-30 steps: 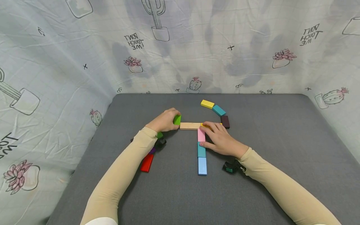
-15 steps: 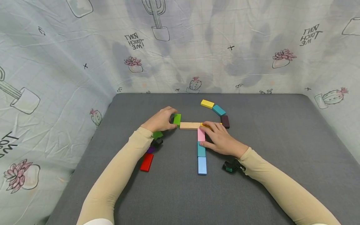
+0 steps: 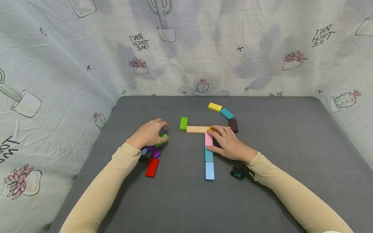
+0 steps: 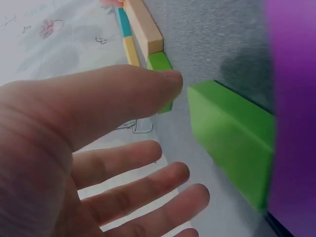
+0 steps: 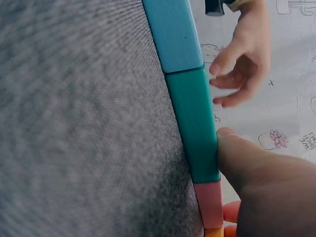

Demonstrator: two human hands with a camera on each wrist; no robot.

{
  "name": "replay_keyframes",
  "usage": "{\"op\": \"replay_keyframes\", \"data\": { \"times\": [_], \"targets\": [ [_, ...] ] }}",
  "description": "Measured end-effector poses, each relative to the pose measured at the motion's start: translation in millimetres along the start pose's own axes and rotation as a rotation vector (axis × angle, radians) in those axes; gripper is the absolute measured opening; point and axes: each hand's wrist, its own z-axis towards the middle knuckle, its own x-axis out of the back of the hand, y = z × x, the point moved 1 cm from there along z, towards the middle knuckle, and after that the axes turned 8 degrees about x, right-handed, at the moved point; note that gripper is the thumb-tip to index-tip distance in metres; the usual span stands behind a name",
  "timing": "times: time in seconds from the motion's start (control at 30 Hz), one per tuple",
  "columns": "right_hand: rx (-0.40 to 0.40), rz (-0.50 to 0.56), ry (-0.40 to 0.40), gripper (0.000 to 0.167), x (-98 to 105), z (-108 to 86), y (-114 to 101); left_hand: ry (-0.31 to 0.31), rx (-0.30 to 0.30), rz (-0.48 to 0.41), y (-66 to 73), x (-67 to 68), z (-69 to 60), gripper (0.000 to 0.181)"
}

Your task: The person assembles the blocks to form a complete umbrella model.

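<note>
My left hand (image 3: pixel 147 133) hovers at the left over a green block (image 3: pixel 163 138). In the left wrist view its fingers and thumb are spread, and a gap separates them from the green block. A purple block (image 3: pixel 154 151) lies beside that one, partly under the hand in the head view. My right hand (image 3: pixel 231 144) rests at the row of blocks, its thumb touching the teal block (image 5: pixel 195 126) and its fingertips at the pink block (image 3: pixel 208 139) and a yellow block mostly hidden beneath them. Below the teal one lies a light blue block (image 3: pixel 209 171).
Another green block (image 3: pixel 183 124) adjoins the left end of a plain wood block (image 3: pixel 197 129). Yellow (image 3: pixel 215 107), blue-teal (image 3: pixel 227 113) and dark brown (image 3: pixel 233 125) blocks curve behind the right hand. A red block (image 3: pixel 152 167) lies nearer on the grey table (image 3: pixel 180 200).
My left hand has let go of the green block at the wood block's left end and moved left and nearer, to the other green block. The right hand has stayed still.
</note>
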Motion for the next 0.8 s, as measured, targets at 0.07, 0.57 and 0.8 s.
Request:
{"op": "replay_keyframes", "data": {
  "times": [0.07,0.57,0.8],
  "targets": [
    [-0.002,0.001,0.0,0.066,-0.1,0.1,0.3,0.012,0.0,0.013,-2.4,-0.6,-7.6,0.054],
    [-0.012,0.012,0.004,0.064,0.6,-0.4,-1.0,0.044,-0.019,0.047,-3.5,-9.9,-20.3,0.039],
    [-0.01,0.008,0.006,0.063,0.6,-0.2,-1.7,0.015,-0.005,0.0,-5.8,-9.9,-18.5,0.039]
  ]
}}
